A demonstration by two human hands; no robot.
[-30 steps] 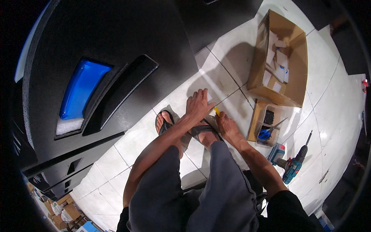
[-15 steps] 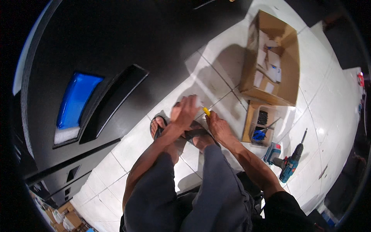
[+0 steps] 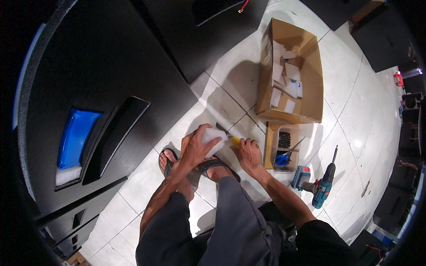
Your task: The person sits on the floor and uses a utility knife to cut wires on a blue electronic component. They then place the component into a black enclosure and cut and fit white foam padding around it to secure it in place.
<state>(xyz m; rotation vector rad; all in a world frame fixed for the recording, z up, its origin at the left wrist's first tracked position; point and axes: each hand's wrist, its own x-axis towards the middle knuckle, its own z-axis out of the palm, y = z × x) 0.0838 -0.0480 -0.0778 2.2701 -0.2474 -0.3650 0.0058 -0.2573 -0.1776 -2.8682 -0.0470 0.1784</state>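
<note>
My left hand (image 3: 193,146) is closed around a small white foam block (image 3: 210,137), held low above the tiles in front of my sandalled feet. In my right hand (image 3: 249,155) is a yellow-handled utility knife (image 3: 234,140). Its dark blade points up and left, right beside the foam block's edge; I cannot tell whether it is cutting in. On the left, a large black cabinet (image 3: 128,66) has a curved slot filled by a glossy blue piece (image 3: 80,137) with white foam (image 3: 68,176) below it.
An open cardboard box (image 3: 317,88) with several white foam pieces stands to the right. Nearer me, a clear plastic tray (image 3: 294,165) holds black screws and blue-handled scissors (image 3: 284,157). A cordless drill (image 3: 322,188) and a battery (image 3: 301,176) are on the tiled floor.
The view has shifted. My left hand, blurred before, is now steady and shows the white foam block clearly. The yellow knife is now right against the block's side.
</note>
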